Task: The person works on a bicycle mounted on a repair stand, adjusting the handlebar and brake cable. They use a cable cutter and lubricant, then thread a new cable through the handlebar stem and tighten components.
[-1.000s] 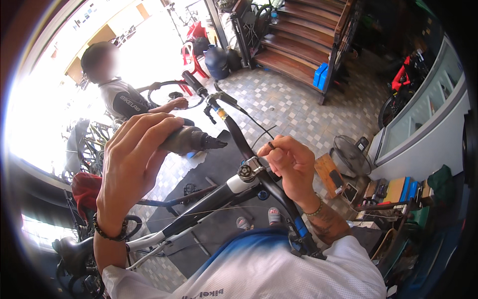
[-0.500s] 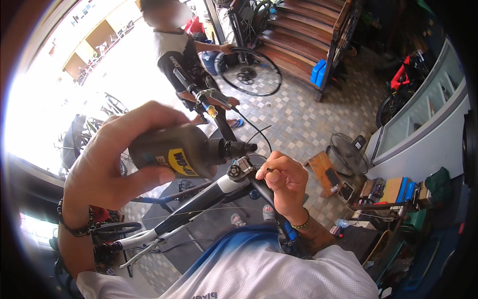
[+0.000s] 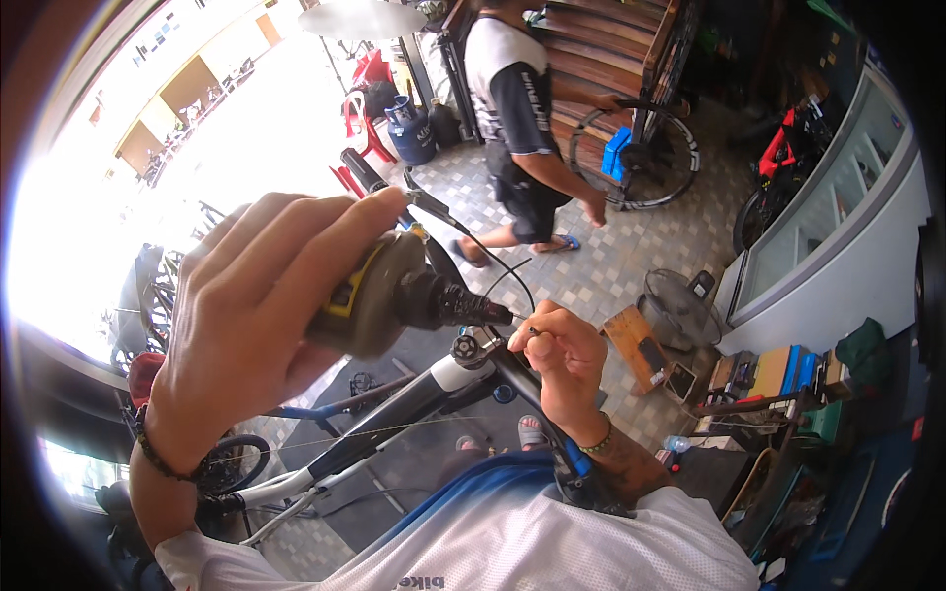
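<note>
A dark squeeze bottle [image 3: 379, 310] with a yellow label patch is wrapped in the fingers of my left hand [image 3: 261, 291]. It is tipped sideways, its black nozzle [image 3: 473, 305] pointing right. Close to the nozzle tip, my right hand [image 3: 567, 350] pinches a slim black piece [image 3: 534, 332] between thumb and forefinger; it looks like a cable housing end, though the fingers hide most of it. Both hands are above a black and white bicycle frame [image 3: 394, 419]. Its handlebar [image 3: 519, 379] passes below my right hand, and black cables [image 3: 498, 258] curve from the brake lever [image 3: 426, 202].
Beyond the bike, a person [image 3: 517, 118] holds a wheel [image 3: 636, 158] by wooden steps [image 3: 601, 49]. To the right are a floor fan [image 3: 680, 305], a low wooden stool [image 3: 636, 350], a glass-fronted cabinet [image 3: 828, 217] and a loaded shelf [image 3: 769, 404].
My left hand has tilted the bottle further and brought its nozzle nearer my right hand, which keeps its pinch. The person behind has walked to the right with the wheel.
</note>
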Demonstrator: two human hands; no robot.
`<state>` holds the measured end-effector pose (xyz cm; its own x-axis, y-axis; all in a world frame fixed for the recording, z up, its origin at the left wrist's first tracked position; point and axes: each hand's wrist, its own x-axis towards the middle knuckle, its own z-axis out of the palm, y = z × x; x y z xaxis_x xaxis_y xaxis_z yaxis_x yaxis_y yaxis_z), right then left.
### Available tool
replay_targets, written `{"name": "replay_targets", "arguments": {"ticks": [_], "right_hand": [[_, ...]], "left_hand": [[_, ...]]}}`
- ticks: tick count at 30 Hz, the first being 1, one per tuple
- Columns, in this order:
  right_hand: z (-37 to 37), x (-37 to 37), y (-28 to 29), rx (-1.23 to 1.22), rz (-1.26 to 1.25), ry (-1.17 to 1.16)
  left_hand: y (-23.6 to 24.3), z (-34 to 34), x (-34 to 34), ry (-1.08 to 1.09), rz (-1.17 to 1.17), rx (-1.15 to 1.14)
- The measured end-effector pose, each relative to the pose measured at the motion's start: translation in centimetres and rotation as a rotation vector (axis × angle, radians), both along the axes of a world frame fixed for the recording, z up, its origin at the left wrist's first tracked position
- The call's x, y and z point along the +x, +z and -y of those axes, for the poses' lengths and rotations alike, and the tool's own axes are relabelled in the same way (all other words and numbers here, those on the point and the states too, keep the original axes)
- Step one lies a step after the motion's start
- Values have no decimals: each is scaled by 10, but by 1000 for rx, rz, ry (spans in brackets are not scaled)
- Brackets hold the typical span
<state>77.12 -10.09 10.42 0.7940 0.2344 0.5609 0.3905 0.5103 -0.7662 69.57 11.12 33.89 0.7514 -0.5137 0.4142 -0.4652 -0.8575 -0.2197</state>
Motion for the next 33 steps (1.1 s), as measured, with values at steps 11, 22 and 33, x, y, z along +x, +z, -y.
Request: {"name": "replay_targets", "arguments": {"ticks": [11, 22, 33], "right_hand": [[-8, -1, 3, 10, 8, -37], [-14, -2, 15, -26, -15, -71], [-11, -1, 16, -38, -20, -91]], "left_hand": [[-13, -4, 21, -42, 293, 357], [-23, -10, 25, -78, 382, 392], [-36, -3, 33, -100, 397, 393]]}}
